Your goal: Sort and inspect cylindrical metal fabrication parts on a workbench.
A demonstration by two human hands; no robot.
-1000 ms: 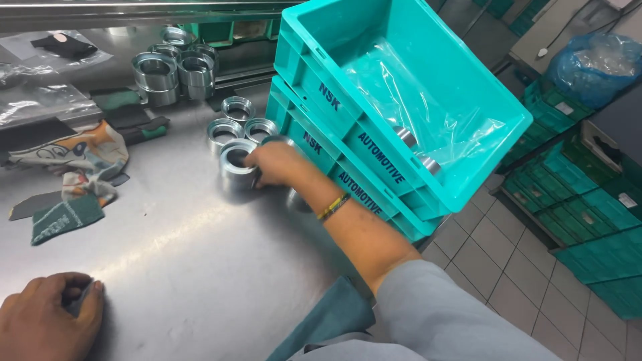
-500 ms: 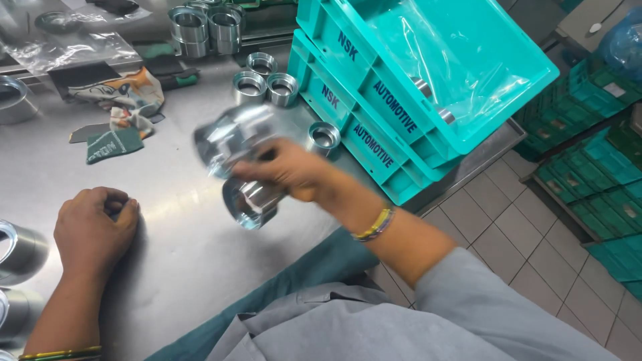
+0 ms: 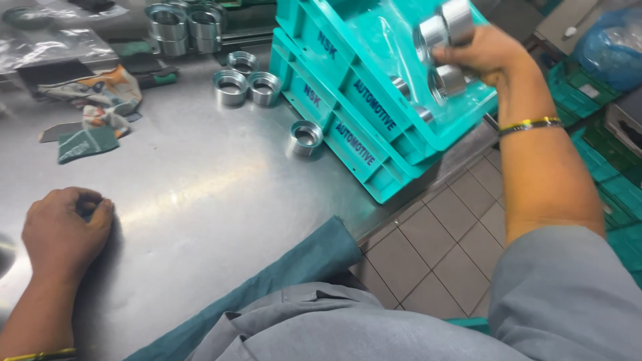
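Right hand [image 3: 483,55] raised over the upper teal crate [image 3: 428,127], its grip closed around a cluster of shiny metal rings [image 3: 443,40] — two show above the fingers, one below the palm; exact count inside the hand cannot be told. A thin yellow-and-dark bangle [image 3: 530,124] sits on that wrist, grey sleeve below it. Held rings hang above the crate's interior, which is lined with a clear plastic bag [image 3: 374,30]; two or three more rings [image 3: 409,97] lie in the lining beneath the hand. This crate rests tilted in a second teal crate [image 3: 374,177], both at the edge of the tabletop [image 3: 187,200], the lower one overhanging the tiled floor [image 3: 441,247]. Just beside the lower crate's near wall, a single ring [image 3: 305,138] stands alone on the steel. Further back, three rings [image 3: 246,79] sit grouped close together, and behind them a stack of taller rings [image 3: 180,25] near the rear edge. Left hand [image 3: 65,230] rests on the tabletop at the near left, fingers curled into a loose fist, nothing visibly held; well apart from all the rings. Crumpled work gloves [image 3: 93,100] and clear plastic wrap [image 3: 57,47] lie at the far left. More teal crates [image 3: 618,194] stand on the floor to the right.
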